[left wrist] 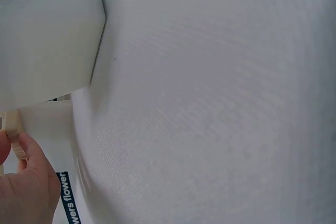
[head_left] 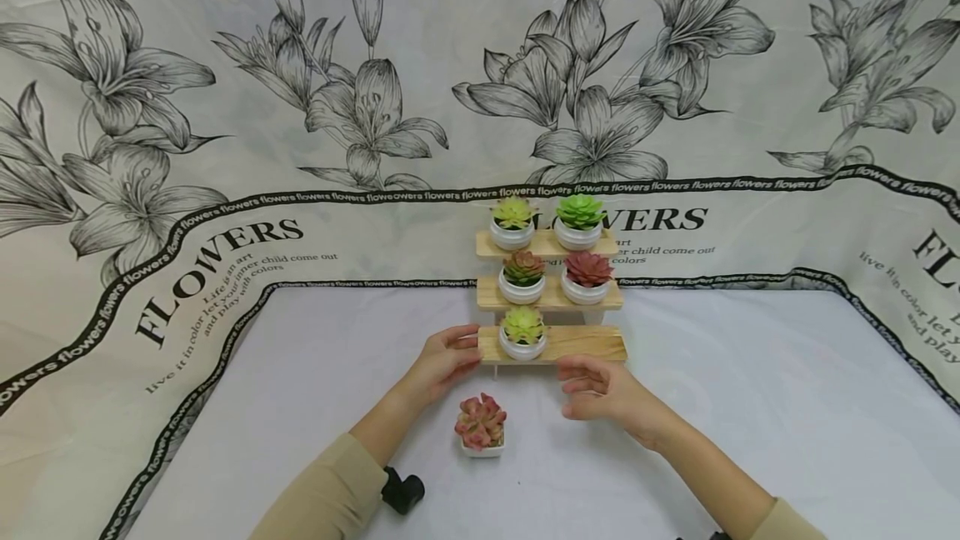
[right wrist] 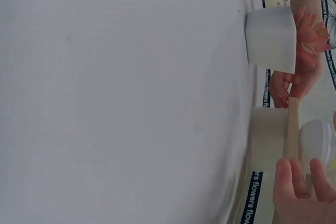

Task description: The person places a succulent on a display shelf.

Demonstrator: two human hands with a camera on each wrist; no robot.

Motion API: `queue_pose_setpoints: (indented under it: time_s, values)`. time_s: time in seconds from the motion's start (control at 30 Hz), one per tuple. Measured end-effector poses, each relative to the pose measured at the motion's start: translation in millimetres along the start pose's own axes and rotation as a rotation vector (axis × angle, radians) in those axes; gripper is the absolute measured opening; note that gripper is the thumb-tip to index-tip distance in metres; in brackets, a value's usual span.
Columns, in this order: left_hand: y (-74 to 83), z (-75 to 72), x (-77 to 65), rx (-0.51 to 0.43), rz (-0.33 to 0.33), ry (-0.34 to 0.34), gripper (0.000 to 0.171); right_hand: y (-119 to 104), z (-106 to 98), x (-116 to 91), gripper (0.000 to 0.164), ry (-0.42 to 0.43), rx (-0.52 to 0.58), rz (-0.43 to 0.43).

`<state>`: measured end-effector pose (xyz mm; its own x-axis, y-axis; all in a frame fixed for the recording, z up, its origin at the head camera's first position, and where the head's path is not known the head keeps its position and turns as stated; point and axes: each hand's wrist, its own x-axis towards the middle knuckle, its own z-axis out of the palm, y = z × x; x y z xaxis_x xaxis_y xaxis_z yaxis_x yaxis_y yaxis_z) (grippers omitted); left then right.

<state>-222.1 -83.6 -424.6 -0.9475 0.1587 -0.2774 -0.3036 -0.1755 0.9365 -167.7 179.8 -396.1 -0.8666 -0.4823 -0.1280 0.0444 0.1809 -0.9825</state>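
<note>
A three-tier wooden plant stand [head_left: 585, 344] stands at the back of the table. My left hand [head_left: 446, 363] pinches the left end of its lowest board; the left wrist view shows thumb and fingers of that hand [left wrist: 31, 182] on the board's end [left wrist: 14, 124]. A yellow-green succulent in a round white pot [head_left: 522, 333] sits on that board's left part. By the board's front edge is my right hand [head_left: 607, 394], fingers loosely bent and thumb apart, nothing between them. In front of the stand, a pink succulent in a square white pot [head_left: 481, 426] rests on the cloth.
On the top tier sit a yellow-green succulent [head_left: 512, 223] and a bright green one [head_left: 580, 222]. The middle tier bears a green-red succulent [head_left: 522, 277] and a dark red one [head_left: 587, 277]. A black object [head_left: 403, 491] lies beside the left sleeve. Flower-printed cloth [head_left: 375, 123] hangs behind.
</note>
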Motion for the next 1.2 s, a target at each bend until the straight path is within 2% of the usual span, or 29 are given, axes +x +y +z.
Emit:
queue_pose_setpoints:
  time_s: [0.5, 1.2]
  values:
    - [-1.0, 0.1, -0.7, -0.01, 0.014, -0.012, 0.046, 11.4, 23.9, 0.3, 0.066, -0.075, 0.03, 0.011]
    - [-2.4, -0.3, -0.2, -0.009, 0.02, -0.013, 0.045, 8.7, 63.7, 18.4, 0.064, -0.136, 0.018, -0.04]
